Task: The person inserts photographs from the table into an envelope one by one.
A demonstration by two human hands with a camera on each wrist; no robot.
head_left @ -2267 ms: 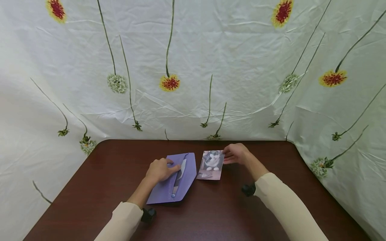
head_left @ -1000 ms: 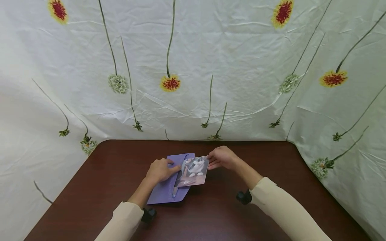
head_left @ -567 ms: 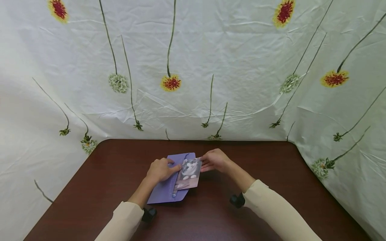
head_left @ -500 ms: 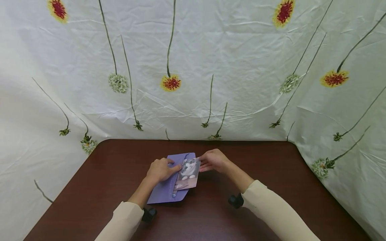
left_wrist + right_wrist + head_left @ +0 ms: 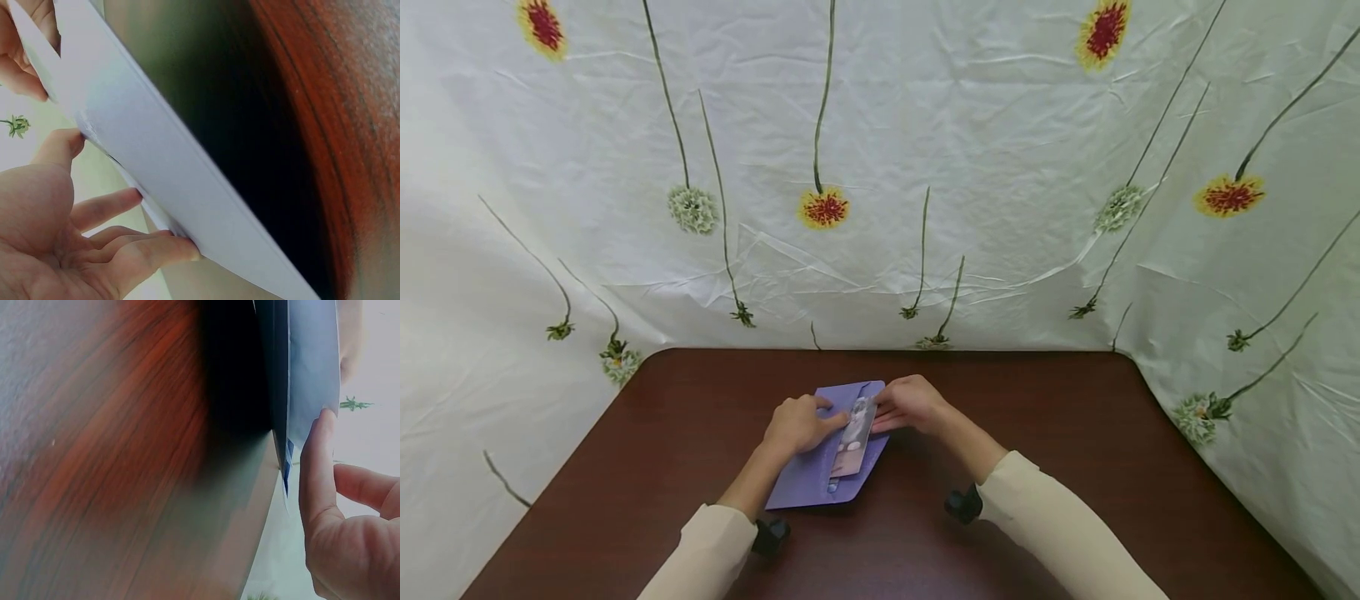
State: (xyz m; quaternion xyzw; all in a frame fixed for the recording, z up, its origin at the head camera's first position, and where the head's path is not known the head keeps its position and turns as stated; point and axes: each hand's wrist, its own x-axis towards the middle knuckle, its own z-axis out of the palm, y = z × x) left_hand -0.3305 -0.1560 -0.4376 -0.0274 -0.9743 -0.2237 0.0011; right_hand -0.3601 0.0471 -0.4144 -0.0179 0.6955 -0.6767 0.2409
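Note:
A purple envelope point(image 5: 801, 479) lies on the dark wooden table, its pointed flap spread out to the right. My left hand point(image 5: 796, 423) grips it from the left, thumb at the pocket's mouth and fingers on the front panel; in the left wrist view the fingertips point(image 5: 187, 249) press on the pale paper. A photo of a grey and white cat point(image 5: 853, 446) stands partly in the pocket, its left part hidden. My right hand point(image 5: 913, 404) pinches the photo near its upper right corner. The photo's pale back point(image 5: 312, 369) faces the right wrist camera.
The reddish-brown table point(image 5: 1037, 400) has rounded far corners. Behind and beside it hangs a white cloth point(image 5: 1015, 133) printed with flowers and stems. A strip of another picture point(image 5: 833, 485) peeks from the pocket below the photo.
My right hand has carried the cat photo leftward from beside the envelope, over the flap and into the pocket, so less of it shows. The left hand has stayed in place.

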